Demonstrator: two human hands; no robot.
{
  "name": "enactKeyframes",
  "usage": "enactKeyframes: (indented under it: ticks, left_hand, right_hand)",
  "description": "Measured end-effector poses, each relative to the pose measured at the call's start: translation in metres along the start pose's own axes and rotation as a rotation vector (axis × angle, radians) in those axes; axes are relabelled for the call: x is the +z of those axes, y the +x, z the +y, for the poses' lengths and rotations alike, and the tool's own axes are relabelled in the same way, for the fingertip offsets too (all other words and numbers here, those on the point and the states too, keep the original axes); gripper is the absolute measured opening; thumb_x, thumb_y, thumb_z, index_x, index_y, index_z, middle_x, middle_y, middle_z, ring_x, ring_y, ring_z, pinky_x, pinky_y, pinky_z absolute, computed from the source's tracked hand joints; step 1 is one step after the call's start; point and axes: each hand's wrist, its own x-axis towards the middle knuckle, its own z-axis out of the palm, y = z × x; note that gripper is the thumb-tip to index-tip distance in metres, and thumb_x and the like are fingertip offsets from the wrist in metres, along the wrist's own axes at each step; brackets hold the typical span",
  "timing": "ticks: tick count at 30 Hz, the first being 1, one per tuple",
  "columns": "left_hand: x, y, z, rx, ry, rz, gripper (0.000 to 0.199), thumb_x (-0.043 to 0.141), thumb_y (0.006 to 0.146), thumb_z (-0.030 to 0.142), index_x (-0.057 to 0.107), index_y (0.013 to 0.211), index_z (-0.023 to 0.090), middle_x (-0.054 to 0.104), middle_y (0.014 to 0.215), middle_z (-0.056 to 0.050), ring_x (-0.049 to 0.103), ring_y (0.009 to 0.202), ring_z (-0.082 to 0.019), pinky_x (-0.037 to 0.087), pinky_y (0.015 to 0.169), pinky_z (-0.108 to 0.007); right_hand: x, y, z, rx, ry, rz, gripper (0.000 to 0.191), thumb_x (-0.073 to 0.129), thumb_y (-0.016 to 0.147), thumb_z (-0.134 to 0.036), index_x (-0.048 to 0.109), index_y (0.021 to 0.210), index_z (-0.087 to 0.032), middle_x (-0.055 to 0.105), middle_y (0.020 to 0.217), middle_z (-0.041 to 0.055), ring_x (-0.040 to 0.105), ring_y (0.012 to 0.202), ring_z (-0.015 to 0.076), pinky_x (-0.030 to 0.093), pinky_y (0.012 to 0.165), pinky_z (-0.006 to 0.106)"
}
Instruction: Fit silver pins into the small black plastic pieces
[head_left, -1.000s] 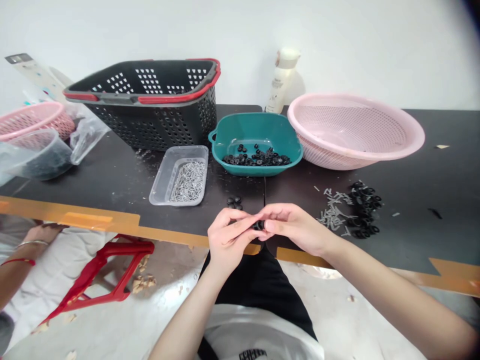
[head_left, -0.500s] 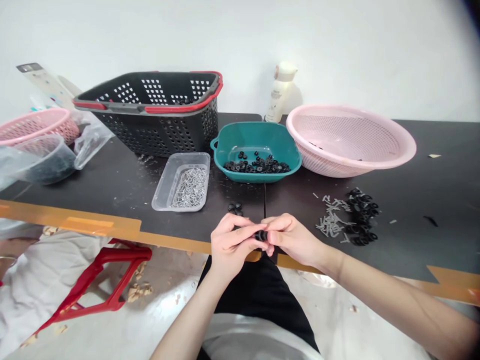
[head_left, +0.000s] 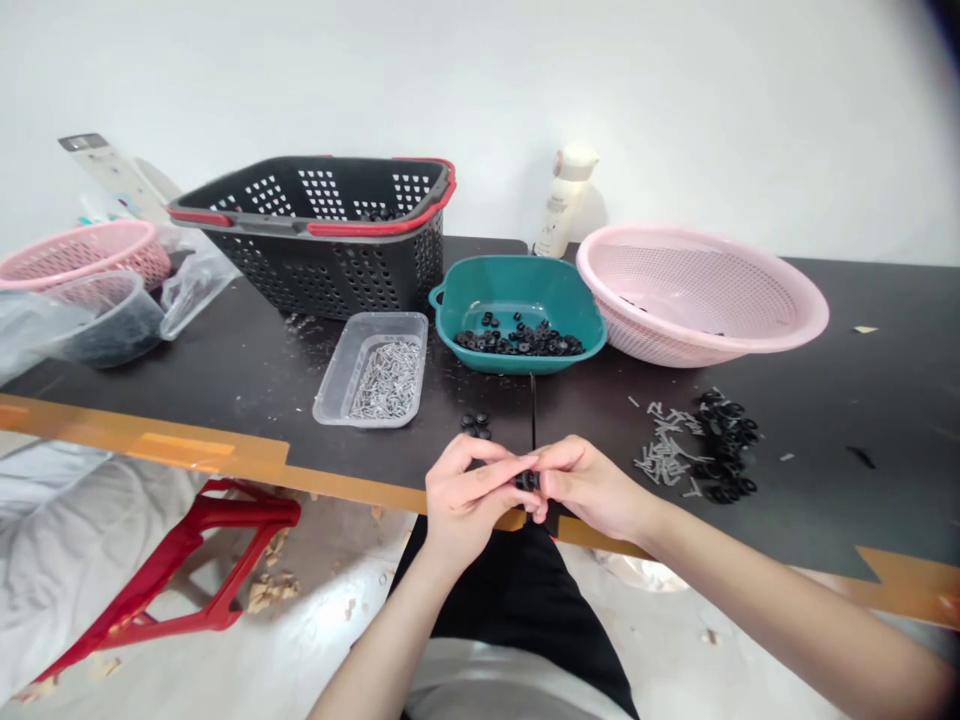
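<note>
At the table's front edge my left hand (head_left: 466,497) and my right hand (head_left: 585,487) meet, fingers closed around a small round black part (head_left: 527,481) pinched between them. Fingertips cover much of it. Just beyond my left hand lie several black round pieces (head_left: 475,424) on the tabletop. To the right of my right hand is a loose heap of black ring-like pieces (head_left: 726,440), beside scattered small silver pins (head_left: 664,452). A clear plastic tub (head_left: 330,392) of silver pins stands left of centre. Behind my hands, a teal basin (head_left: 517,275) contains many small black parts.
A black basket with red handles (head_left: 330,262) stands at the back left. A pink colander (head_left: 750,300) and a white bottle (head_left: 564,205) are at the back right. Far left are a pink basket (head_left: 142,255) and plastic bag (head_left: 199,285). A red stool (head_left: 202,560) is below, beside a seated person.
The view has shifted slightly, so everything sits a little lower in it. Both hands keep hold of the black part at the table edge, with only small finger movement.
</note>
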Motion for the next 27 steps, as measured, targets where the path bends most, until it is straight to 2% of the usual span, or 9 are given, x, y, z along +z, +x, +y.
enactKeyframes:
  ticks: [5,9,14,20,27]
  left_hand:
    - [-0.0008,0.0009,0.0009,-0.007,-0.004,-0.012,0.019,0.074,0.078,0.027,0.076,0.097,0.031,0.069,0.079,-0.001,0.064,0.071,-0.014,0.055,0.065,-0.025]
    - [-0.0014,0.0003,0.0013,-0.018,0.016,-0.034,0.017,0.073,0.079,0.029,0.077,0.096,0.029,0.070,0.080,-0.001,0.065,0.072,-0.014,0.056,0.066,-0.026]
    - [-0.0011,-0.0014,0.0017,0.001,0.072,-0.041,0.020,0.073,0.080,0.026,0.075,0.099,0.029,0.071,0.083,-0.002,0.066,0.074,-0.014,0.056,0.068,-0.026]
    - [-0.0006,-0.0031,0.0009,0.006,0.109,-0.067,0.024,0.072,0.080,0.023,0.074,0.103,0.028,0.072,0.084,-0.003,0.066,0.075,-0.015,0.056,0.069,-0.027]
    - [0.0005,-0.0020,0.0004,-0.011,0.080,-0.092,0.022,0.071,0.081,0.026,0.074,0.103,0.029,0.071,0.081,-0.001,0.065,0.070,-0.013,0.056,0.066,-0.023]
  right_hand:
    - [-0.0027,-0.0011,-0.0017,0.012,-0.020,-0.041,0.026,0.075,0.079,-0.041,0.077,0.074,-0.016,0.072,0.067,0.0029,0.065,0.061,0.0121,0.051,0.066,0.023]
    - [-0.0022,-0.0003,-0.0022,-0.011,-0.042,-0.017,0.025,0.075,0.080,-0.038,0.076,0.076,-0.014,0.071,0.069,0.0035,0.064,0.064,0.0128,0.052,0.067,0.025]
    - [0.0022,0.0002,-0.0074,0.032,0.020,0.010,0.020,0.076,0.079,-0.035,0.076,0.080,-0.015,0.066,0.066,-0.0004,0.060,0.062,0.0101,0.051,0.064,0.022]
    - [0.0032,-0.0044,-0.0093,-0.007,-0.065,0.047,0.015,0.072,0.084,-0.031,0.076,0.090,-0.017,0.064,0.073,-0.0002,0.057,0.067,0.0093,0.048,0.066,0.021]
    - [0.0006,-0.0054,-0.0024,-0.021,-0.075,0.094,0.019,0.073,0.084,-0.033,0.073,0.077,-0.015,0.060,0.068,-0.0010,0.051,0.062,0.0079,0.042,0.062,0.020]
